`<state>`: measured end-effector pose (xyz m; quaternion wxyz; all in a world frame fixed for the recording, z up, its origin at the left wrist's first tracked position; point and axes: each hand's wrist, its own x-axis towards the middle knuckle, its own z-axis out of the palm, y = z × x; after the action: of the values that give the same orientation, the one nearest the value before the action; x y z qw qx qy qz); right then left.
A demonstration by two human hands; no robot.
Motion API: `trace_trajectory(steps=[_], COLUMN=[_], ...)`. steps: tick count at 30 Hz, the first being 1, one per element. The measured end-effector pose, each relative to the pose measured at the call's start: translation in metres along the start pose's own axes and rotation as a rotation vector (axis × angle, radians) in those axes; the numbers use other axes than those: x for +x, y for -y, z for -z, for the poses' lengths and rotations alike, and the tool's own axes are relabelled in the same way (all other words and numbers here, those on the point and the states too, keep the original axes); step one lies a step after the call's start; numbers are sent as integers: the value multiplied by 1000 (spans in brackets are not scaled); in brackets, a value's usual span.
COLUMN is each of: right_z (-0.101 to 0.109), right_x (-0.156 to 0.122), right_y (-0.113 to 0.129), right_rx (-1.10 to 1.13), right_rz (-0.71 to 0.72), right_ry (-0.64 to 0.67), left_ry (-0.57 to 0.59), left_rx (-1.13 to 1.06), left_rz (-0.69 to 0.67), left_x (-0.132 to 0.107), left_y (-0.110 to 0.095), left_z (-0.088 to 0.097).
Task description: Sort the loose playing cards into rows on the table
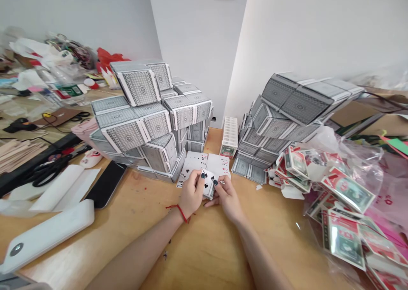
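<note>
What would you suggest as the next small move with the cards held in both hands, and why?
Probably square them up: the left hand and right hand pinch the held cards slightly fanned, face up, over the table. Loose cards lie face up right behind, so a neat packet would likely stack there cleanly.

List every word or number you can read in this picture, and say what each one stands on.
"5": corner of the spade card held between the left hand and right hand.
"2", red: face-up card on the table behind it.
Print on the red-and-green boxes and grey packs: too blurred to read.
</note>
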<state>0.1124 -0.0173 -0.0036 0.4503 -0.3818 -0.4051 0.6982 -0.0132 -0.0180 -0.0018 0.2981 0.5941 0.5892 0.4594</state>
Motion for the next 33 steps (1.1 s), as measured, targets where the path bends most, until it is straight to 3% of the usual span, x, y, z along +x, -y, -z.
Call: trace_trajectory(steps=[5,11,33], right_z=[-1,-1,5], right_x=[-1,-2,0], right_y=[3,8,8], right_rx=[46,27,76], right_rz=[-66,-89,-87], right_ry=[108,151,163], left_ry=[-24,9,79], left_rx=[-60,-132,-255], left_rz=[26,33,35], left_x=[-1,-3,1], left_y=[-1,-4,-4], left_z=[3,4,4])
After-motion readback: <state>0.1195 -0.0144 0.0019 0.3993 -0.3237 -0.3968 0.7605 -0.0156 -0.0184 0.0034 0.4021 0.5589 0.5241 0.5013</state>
